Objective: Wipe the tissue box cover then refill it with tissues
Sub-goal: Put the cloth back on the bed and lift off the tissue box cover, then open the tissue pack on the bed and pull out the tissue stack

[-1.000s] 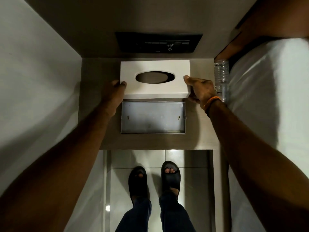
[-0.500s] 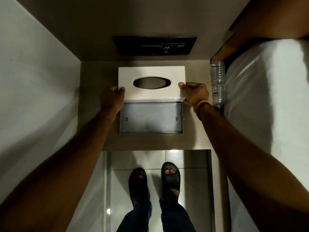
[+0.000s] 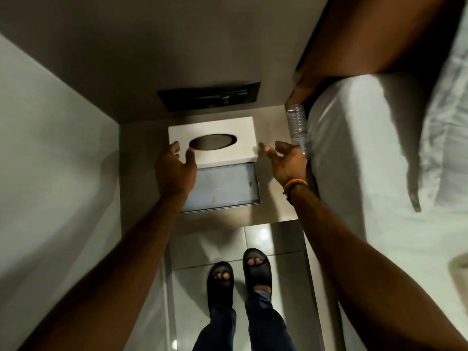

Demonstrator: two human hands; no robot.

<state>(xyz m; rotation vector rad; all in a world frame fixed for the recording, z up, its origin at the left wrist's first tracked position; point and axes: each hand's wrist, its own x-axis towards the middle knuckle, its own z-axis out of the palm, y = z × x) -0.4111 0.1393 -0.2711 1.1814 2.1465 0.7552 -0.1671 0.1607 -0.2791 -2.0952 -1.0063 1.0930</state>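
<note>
The white tissue box cover [image 3: 222, 148], with an oval slot on top, lies on the grey shelf [image 3: 141, 158] just behind a shallow metal tray [image 3: 225, 188] set into the shelf. My left hand [image 3: 176, 168] lies over the cover's front left corner, with the thumb and a finger touching its top near the slot. My right hand [image 3: 285, 160] hovers with spread fingers a little to the right of the cover and touches nothing. No tissues or cloth show.
A clear plastic water bottle [image 3: 298, 130] lies at the shelf's right edge against white bedding [image 3: 374, 153]. A black wall panel [image 3: 210, 98] sits behind the cover. A wall closes the left side. My feet in black sandals [image 3: 238, 277] stand on the tiled floor below.
My right hand has let go of the cover's right end and opened. My left hand has shifted from the left side onto the front left corner. The camera view has tilted.
</note>
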